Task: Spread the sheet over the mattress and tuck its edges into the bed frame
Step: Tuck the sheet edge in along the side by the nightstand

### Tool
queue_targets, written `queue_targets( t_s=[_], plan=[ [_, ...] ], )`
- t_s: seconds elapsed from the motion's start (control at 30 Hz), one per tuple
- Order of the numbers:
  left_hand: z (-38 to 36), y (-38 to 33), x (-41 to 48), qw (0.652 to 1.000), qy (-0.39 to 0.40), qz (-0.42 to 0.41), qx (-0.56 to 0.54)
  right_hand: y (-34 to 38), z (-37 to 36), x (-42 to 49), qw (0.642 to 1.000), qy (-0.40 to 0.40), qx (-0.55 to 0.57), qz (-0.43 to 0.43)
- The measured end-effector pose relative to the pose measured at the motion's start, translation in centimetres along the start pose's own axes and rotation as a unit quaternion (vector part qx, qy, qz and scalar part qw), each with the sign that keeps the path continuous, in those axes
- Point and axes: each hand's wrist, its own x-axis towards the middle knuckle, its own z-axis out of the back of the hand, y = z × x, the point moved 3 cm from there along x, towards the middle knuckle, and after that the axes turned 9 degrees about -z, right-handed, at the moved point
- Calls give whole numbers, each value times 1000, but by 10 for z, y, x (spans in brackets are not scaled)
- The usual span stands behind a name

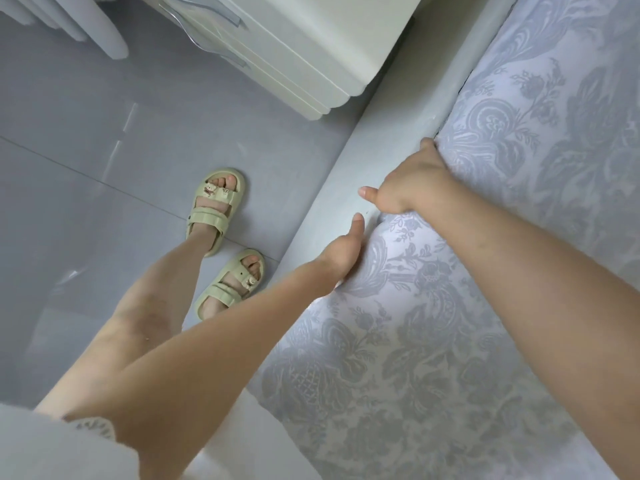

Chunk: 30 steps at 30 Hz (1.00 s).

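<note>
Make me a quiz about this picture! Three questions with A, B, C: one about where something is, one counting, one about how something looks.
1. Where are the left hand and right hand? A on the floor. B where the sheet meets the bed frame. C on a cabinet.
2. How many sandals show? A one. B two. C four.
3. How is the sheet? A rolled up. B dropped on the floor. C spread out flat.
Answers: B, both hands sit along that edge; B, one green sandal on each foot; C, its pattern lies open and unfolded.
</note>
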Motion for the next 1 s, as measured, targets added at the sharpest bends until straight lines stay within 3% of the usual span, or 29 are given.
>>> queue_targets(
  t_s=[0.07, 0.17, 0.23, 0.3, 0.4, 0.5, 0.67, 0.77, 0.9, 1.0],
  plan=[
    [13, 7, -12, 992, -96, -76, 11, 7, 3, 3, 1000, -6, -11, 2],
    [13, 9, -19, 987, -65, -119, -85, -1, 4, -4, 985, -127, 115, -22],
    [6, 0, -10, 991, -45, -108, -69, -17, 4, -14, 939, -232, 250, -32],
    [2, -9, 1, 992, -58, -107, -17, -33, 3, -21, 907, -280, 314, -22],
    [4, -15, 10, 985, -84, -146, 40, -43, 1, -20, 935, -254, 246, -2],
    [6, -31, 14, 969, -124, -213, 0, -42, 0, -15, 970, -191, 151, -7],
    [14, -64, 27, 974, -101, -200, 18, -43, 10, -8, 985, -118, 128, -12],
    [5, -72, 32, 987, -44, -152, 27, -52, 14, -4, 983, -102, 155, -15],
    [-7, -70, 38, 997, 50, -54, -28, -64, 10, -10, 975, -121, 187, 5],
    [-25, -70, 43, 991, 110, -15, -69, -80, 1, -18, 963, -239, 126, -8]
  ],
)
